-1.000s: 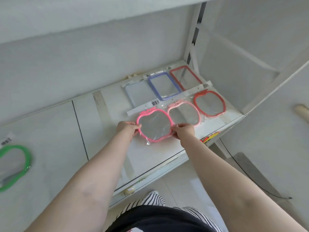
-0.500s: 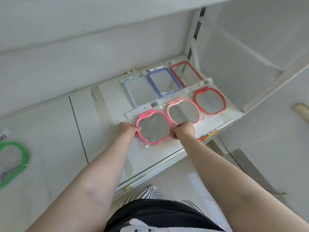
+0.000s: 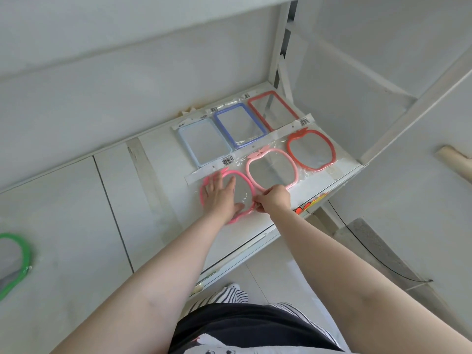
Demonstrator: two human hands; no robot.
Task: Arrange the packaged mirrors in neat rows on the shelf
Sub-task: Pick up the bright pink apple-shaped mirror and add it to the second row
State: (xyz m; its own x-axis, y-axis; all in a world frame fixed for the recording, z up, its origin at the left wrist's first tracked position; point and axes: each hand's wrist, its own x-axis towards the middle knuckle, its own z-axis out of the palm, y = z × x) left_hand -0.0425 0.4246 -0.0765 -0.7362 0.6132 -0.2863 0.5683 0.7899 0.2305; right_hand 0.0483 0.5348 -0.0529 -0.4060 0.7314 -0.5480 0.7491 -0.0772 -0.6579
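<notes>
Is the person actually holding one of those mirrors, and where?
Yes. The right hand pinches the hot-pink apple mirror at its right edge, seemingly by the wrapper. The left hand only rests flat on its face.

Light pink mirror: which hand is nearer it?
Right. The right hand sits just below the light pink mirror, pinching the hot pink mirror; the left hand lies flat farther left.

One cam only, worn on the person's head, wide-angle w/ bent edges. Looks fwd and steeply down over both forearms onto the white shelf (image 3: 163, 159), at arm's reach. Shelf fills centre and left of frame; floor and the person's clothes at bottom. No 2nd view to overlap.
</notes>
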